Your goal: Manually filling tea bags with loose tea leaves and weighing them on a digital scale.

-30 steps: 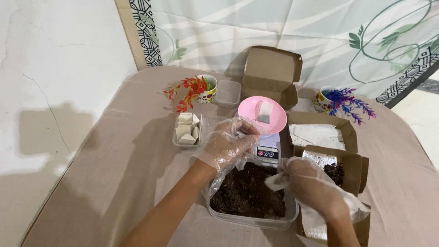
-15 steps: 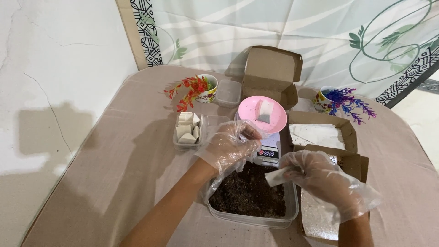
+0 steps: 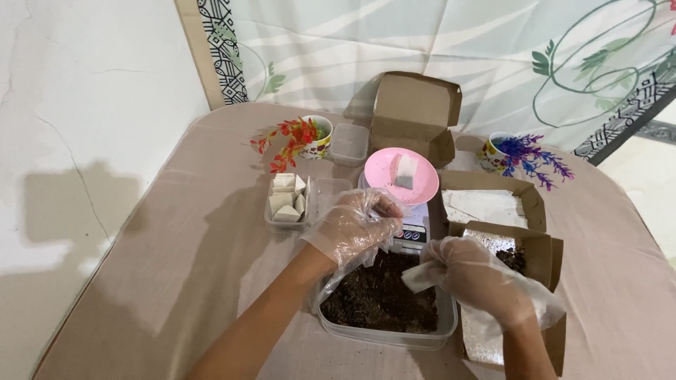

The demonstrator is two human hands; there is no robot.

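above soil tub [image 3: 384, 331]: right hand [image 3: 486, 278] fingers pinching white sachet [image 3: 424, 276]; left hand [image 3: 359, 225] fingers curled, state unclear.

A pink plate [image 3: 398, 176], brown cardboard boxes [image 3: 415, 112], dark crumbly tub filling [image 3: 380, 295], beige tablecloth [image 3: 176, 267].

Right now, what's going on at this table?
A person in clear plastic gloves works over a clear tub of dark loose material. The right hand pinches a small white pouch above the tub; the left hand hovers beside it, seemingly empty. Behind sits a scale with a pink dish holding another pouch, a container of folded pouches, and open brown boxes.
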